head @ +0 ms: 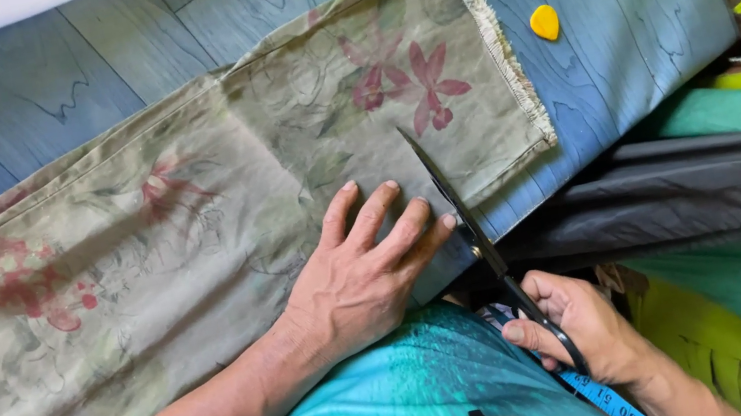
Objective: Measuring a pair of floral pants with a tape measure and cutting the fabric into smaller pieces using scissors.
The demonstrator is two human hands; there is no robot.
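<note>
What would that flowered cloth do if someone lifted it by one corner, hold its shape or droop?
Probably droop: the flowered cloth lies thin and creased, folded over on the blue tabletop. It likely slides easily, since the left hand presses it flat beside the scissors held by the right hand. Its frayed edge may shed threads.
</note>
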